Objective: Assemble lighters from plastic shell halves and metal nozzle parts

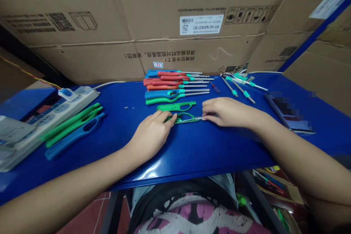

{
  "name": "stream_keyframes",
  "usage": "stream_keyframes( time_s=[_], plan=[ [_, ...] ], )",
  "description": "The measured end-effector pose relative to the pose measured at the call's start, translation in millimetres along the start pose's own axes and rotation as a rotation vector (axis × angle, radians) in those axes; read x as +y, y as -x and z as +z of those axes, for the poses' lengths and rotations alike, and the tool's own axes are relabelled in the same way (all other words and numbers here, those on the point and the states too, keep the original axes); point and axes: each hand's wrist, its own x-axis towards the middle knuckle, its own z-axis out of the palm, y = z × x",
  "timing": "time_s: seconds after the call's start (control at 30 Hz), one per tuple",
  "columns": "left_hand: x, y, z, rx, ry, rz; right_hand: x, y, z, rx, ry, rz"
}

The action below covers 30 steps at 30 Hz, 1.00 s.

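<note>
My left hand [153, 128] pinches the handle end of an open green lighter shell [189, 120] lying near the middle of the table. Inside the shell, small parts and a thin pale wire or tube show, partly covered by my fingers. The fingers of my right hand [226, 112] are closed at the shell's nozzle end, on a thin metal tube [199, 118] whose far part they hide. Just behind lies the matching green half shell [175, 107], touched by neither hand.
Behind are several long-nosed lighters [167, 83], a small screwdriver [215, 87] and metal tubes with teal collars [245, 94]. A phone [287, 115] lies right. Left are tiny metal pins [126, 107], loose handle shells [79, 126] and a power strip [51, 120]. A large cardboard box [153, 18] stands behind.
</note>
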Motion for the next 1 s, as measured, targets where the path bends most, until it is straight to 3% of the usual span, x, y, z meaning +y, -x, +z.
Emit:
stream_keyframes(
  time_s=[0.27, 0.5, 0.73, 0.83, 1.0],
  plan=[
    [2.3, 4.4, 3.1, 0.074, -0.019, 0.053, 0.3, 0.2, 0.5, 0.011, 0.004, -0.007],
    [-14.2, -5.6, 10.6, 0.188, 0.513, -0.033, 3.9, 1.6, 2.5, 0.026, -0.017, -0.028],
    [-23.5, -15.0, 11.6, 0.215, 0.689, -0.085, 4.6, 1.2, 3.0, 0.026, -0.014, -0.046],
    [-23.7, -13.3, 10.5, 0.196, 0.633, -0.033, 4.1, 1.4, 2.6, 0.028, -0.016, -0.046],
    [-14.8, -4.3, -4.2, 0.031, 0.214, 0.124, 3.2, 1.2, 1.9, 0.033, -0.006, -0.045]
  ],
)
